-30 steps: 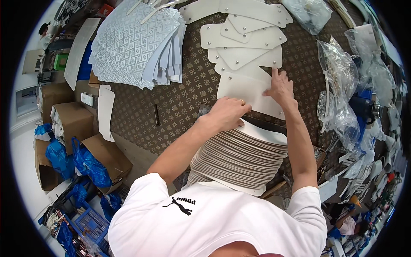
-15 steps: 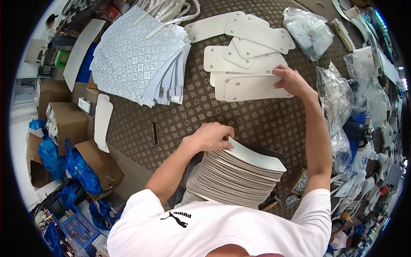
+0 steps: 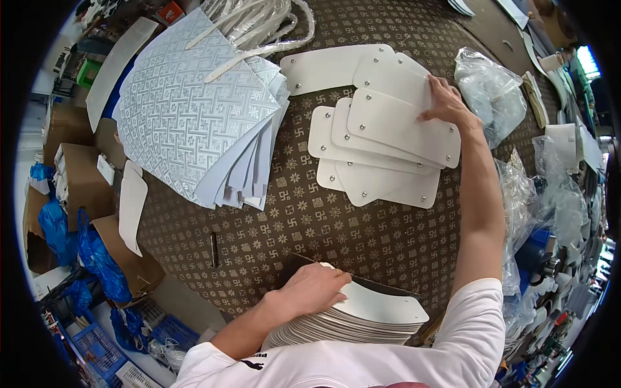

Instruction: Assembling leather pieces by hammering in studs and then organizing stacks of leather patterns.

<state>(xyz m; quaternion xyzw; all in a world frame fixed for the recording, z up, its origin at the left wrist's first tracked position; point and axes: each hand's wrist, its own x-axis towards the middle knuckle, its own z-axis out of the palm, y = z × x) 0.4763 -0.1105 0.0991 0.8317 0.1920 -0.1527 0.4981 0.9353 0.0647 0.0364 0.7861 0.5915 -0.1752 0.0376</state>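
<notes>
My left hand (image 3: 314,288) lies over the left end of a thick stack of curved white panels (image 3: 381,302) close to my body. Its fingers are bent and slightly apart on the top panel. Farther off, several white panels with rounded corners and metal studs (image 3: 404,129) overlap in a loose pile on a patterned brown cloth (image 3: 259,239). At the pile's far right side is my right hand (image 3: 449,103), fingers and thumb spread, touching the panels there. One more studded panel (image 3: 326,69) reaches out left from the pile's far side.
Fanned silvery-blue patterned sheets (image 3: 187,110) lie at the left, with clear-wrapped white straps (image 3: 284,32) beyond. A thin dark stick (image 3: 215,250) rests on the cloth. Clear plastic bags (image 3: 490,97) lie at the right. Cardboard boxes (image 3: 84,174) and blue bags (image 3: 100,262) stand at far left.
My right hand has gone from the pile's near panel to its far right side, and the studded panels overlap differently. My left hand stays at the stack. The whole view has shifted.
</notes>
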